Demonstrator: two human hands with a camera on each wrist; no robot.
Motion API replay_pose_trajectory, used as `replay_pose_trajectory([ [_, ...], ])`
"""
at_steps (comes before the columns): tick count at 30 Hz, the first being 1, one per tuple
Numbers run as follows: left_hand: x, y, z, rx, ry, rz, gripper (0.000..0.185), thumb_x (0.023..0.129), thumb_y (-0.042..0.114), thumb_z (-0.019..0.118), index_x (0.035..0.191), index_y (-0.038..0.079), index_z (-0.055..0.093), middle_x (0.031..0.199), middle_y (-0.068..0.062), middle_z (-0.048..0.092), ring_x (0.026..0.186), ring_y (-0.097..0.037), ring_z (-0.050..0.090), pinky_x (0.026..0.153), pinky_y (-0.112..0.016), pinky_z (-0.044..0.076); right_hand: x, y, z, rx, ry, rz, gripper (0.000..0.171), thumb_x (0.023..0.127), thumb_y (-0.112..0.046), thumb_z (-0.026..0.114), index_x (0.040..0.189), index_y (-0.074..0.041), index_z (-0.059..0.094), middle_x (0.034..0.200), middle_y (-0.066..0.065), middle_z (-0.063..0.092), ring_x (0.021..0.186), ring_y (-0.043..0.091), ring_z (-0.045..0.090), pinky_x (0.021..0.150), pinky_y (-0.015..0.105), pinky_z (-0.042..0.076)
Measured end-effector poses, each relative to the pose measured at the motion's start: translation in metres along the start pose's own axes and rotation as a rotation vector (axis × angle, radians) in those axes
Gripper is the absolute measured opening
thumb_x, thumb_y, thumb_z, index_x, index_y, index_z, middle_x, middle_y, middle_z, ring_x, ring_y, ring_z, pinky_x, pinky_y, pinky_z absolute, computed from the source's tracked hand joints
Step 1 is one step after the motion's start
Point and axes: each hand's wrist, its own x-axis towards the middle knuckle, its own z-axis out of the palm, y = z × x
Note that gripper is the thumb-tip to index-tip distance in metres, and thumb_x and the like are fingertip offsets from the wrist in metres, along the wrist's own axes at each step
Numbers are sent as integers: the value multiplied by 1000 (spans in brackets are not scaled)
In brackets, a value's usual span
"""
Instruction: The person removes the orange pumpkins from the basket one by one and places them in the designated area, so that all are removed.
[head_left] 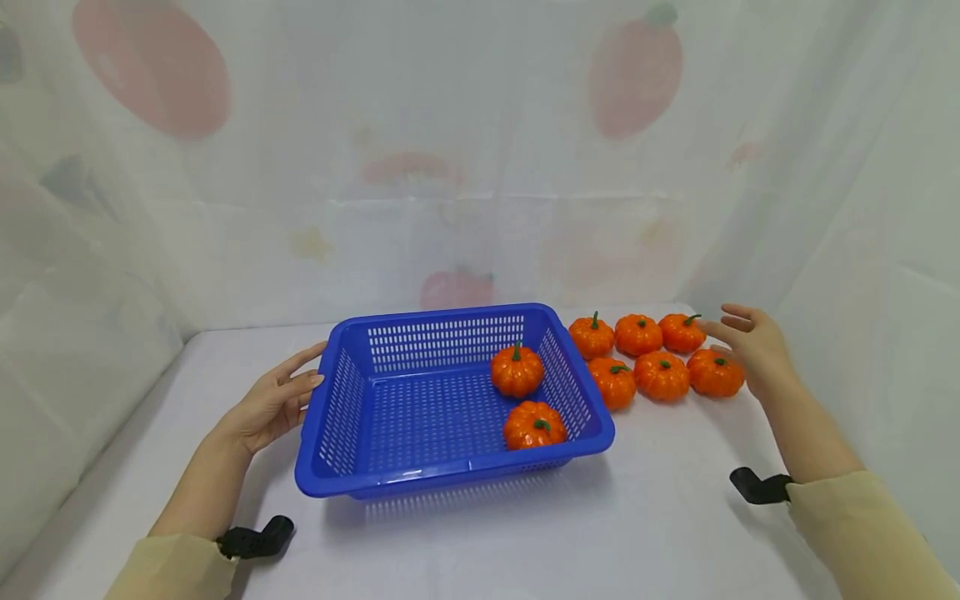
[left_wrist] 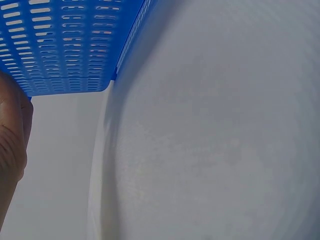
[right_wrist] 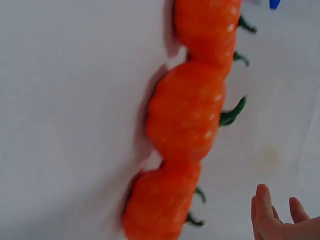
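A blue slotted basket (head_left: 352,479) sits on the white table, and two small orange pumpkins (head_left: 517,370) (head_left: 534,425) lie inside it near its right wall. Several more pumpkins (head_left: 662,375) stand in two rows to the right of the basket. My left hand (head_left: 273,402) rests with straight fingers against the basket's left rim; the left wrist view shows the basket wall (left_wrist: 65,45) close up. My right hand (head_left: 750,342) hovers open just right of the far pumpkin row, nearest the pumpkin (head_left: 682,332) at its end. The right wrist view shows pumpkins (right_wrist: 187,115) in a line, with fingertips (right_wrist: 264,210) below.
The table (head_left: 660,517) is covered in white cloth and enclosed by translucent sheets printed with fruit shapes at the back and both sides. Black wrist straps (head_left: 255,537) (head_left: 759,486) sit on both forearms.
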Motion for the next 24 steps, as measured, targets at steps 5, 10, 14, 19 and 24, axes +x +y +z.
replay_pose_trajectory([
  [5, 0, 1, 1, -5, 0, 1, 68, 105, 10, 43, 160, 13, 4, 114, 5, 70, 94, -10, 74, 78, -28, 62, -10, -22, 21, -111, -101, -87, 85, 96, -52, 56, 158, -8, 16, 163, 21, 22, 124, 28, 55, 112, 43, 46],
  [10, -1, 1, 2, -12, -7, 6, 67, 105, 10, 42, 160, 13, 4, 113, 5, 71, 94, -10, 74, 78, -28, 62, -23, -41, 44, -95, -178, -142, 84, 95, -49, 59, 158, -13, 18, 163, 19, 24, 130, 37, 53, 112, 48, 44],
  [14, -1, 1, 2, -15, -8, 6, 67, 105, 10, 42, 160, 13, 4, 114, 5, 71, 94, -10, 74, 78, -28, 62, -29, -50, 58, -46, -227, -166, 83, 94, -46, 62, 158, -13, 19, 163, 19, 25, 138, 43, 46, 116, 56, 36],
  [19, -1, 1, 2, -3, 7, 1, 67, 105, 11, 43, 160, 14, 5, 115, 6, 71, 94, -10, 74, 79, -28, 62, -34, -58, 72, -1, -273, -182, 80, 94, -42, 64, 156, -15, 23, 162, 17, 28, 136, 41, 48, 116, 55, 37],
  [24, -1, 0, 1, 0, 12, 0, 66, 105, 12, 43, 160, 14, 6, 116, 6, 70, 95, -10, 74, 79, -28, 62, -41, -66, 88, 26, -305, -196, 78, 93, -37, 67, 155, -14, 25, 161, 17, 29, 140, 40, 43, 115, 55, 39],
])
